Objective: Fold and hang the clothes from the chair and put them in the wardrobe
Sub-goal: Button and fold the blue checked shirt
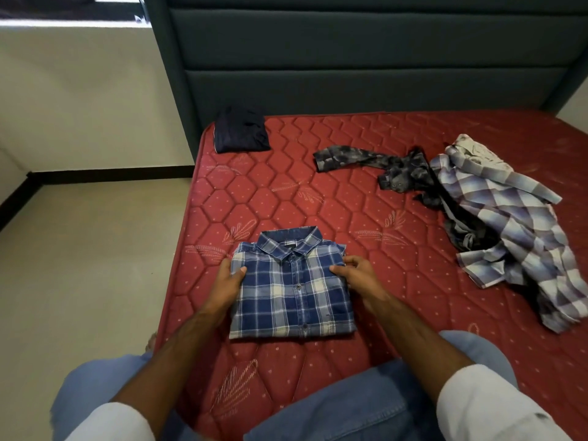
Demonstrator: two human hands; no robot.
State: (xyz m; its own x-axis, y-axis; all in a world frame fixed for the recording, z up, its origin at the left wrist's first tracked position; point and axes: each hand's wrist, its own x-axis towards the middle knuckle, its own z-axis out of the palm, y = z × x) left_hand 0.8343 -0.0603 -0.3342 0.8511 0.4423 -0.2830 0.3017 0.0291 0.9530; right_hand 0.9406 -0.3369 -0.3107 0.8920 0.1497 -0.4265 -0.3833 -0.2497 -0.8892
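From the head view, a folded blue plaid shirt (291, 288) is lying on the red mattress (366, 218). The left hand (227, 278) and right hand (356, 273) are gripping its side edges, thumbs on top. Unfolded clothes (509, 218) are lying heaped well to the right.

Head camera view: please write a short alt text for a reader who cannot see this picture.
A person's left hand and right hand grip the sides of a folded blue plaid shirt on a red quilted mattress. Further away lie a folded dark garment, a crumpled grey patterned garment and an unfolded pale checked shirt, before a dark padded headboard.
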